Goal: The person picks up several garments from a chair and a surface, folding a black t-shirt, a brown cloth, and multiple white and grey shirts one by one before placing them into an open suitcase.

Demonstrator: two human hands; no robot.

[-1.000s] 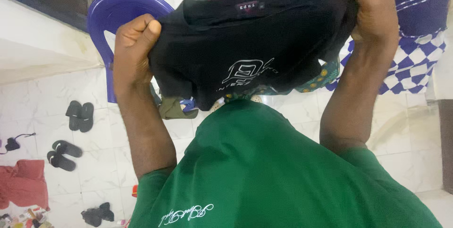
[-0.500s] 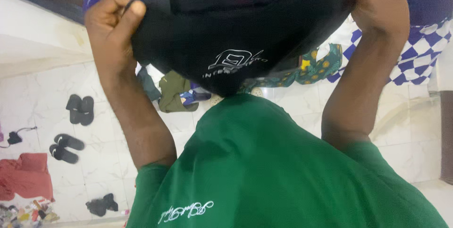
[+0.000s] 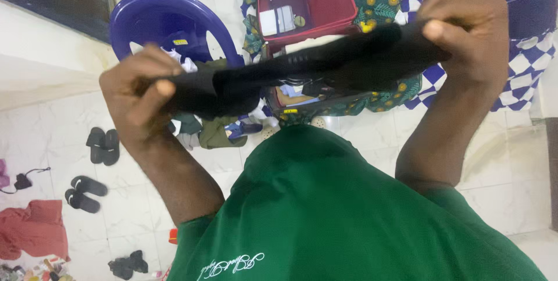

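Up across the middle of the frame, a black garment stretches edge-on between two raised hands. At centre left the left hand has its fingers closed over the cloth's left end; at upper right the right hand pinches the other end tight. Both forearms rise from a green shirt filling the lower frame. Behind the cloth, an open red suitcase lies on a checked blue-and-white sheet at the top, just beside a purple plastic chair at upper left. White floor tiles lie open at left, edged by black sandals and a red cloth in the lower-left corner.
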